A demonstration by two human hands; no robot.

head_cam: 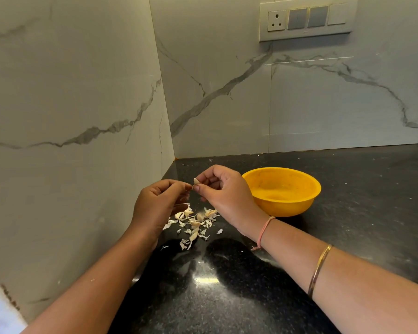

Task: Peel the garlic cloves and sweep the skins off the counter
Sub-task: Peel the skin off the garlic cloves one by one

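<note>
A small pale garlic clove (196, 181) is pinched in the fingertips of my right hand (223, 194), held above the black counter (227, 285). My left hand (158, 203) meets it from the left, thumb and forefinger closed on the clove's lower end or its skin. Below both hands lies a loose pile of papery garlic skins (193, 225), with what look like a few cloves among them. A yellow bowl (283, 191) stands just right of my right hand; its inside looks bare.
Marble wall panels close the counter on the left and at the back, forming a corner (175, 157) just behind my hands. A switch and socket plate (306, 19) sits high on the back wall. Small white flecks dot the counter to the right.
</note>
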